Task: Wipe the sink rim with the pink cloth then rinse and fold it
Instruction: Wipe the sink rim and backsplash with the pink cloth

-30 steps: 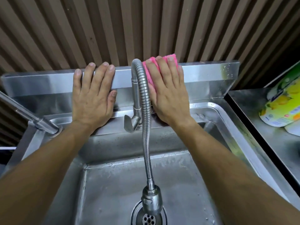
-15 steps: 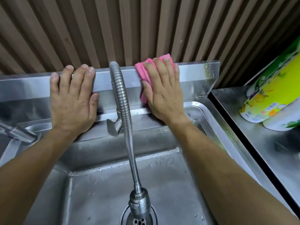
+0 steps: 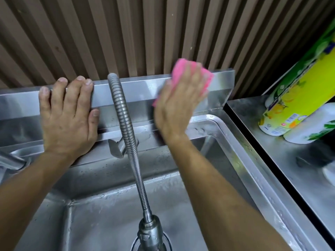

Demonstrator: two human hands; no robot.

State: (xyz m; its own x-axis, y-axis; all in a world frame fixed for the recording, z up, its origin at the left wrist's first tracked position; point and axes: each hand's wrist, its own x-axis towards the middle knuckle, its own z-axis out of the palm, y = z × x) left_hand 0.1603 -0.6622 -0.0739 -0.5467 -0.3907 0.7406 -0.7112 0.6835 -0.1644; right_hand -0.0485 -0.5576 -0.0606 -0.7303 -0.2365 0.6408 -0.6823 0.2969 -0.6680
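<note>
My right hand (image 3: 178,104) presses the pink cloth (image 3: 183,67) flat against the steel backsplash (image 3: 145,87) behind the sink, right of the faucet hose; the hand is blurred by motion. The cloth shows above and beside my fingers, most of it hidden under the palm. My left hand (image 3: 68,113) rests flat on the backsplash left of the hose, fingertips over its top edge. The sink rim (image 3: 235,145) runs along the right side of the wet basin (image 3: 112,220).
A flexible metal faucet hose (image 3: 126,131) arcs from the back ledge down over the drain. A second tap (image 3: 10,161) sits at the left. On the steel counter (image 3: 282,160) at right lie a yellow-green bottle (image 3: 297,98) and a white bottle (image 3: 311,124). A ribbed wall stands behind.
My right hand has slid the pink cloth to the right along the backsplash, away from the hose. My left hand stays put on the backsplash.
</note>
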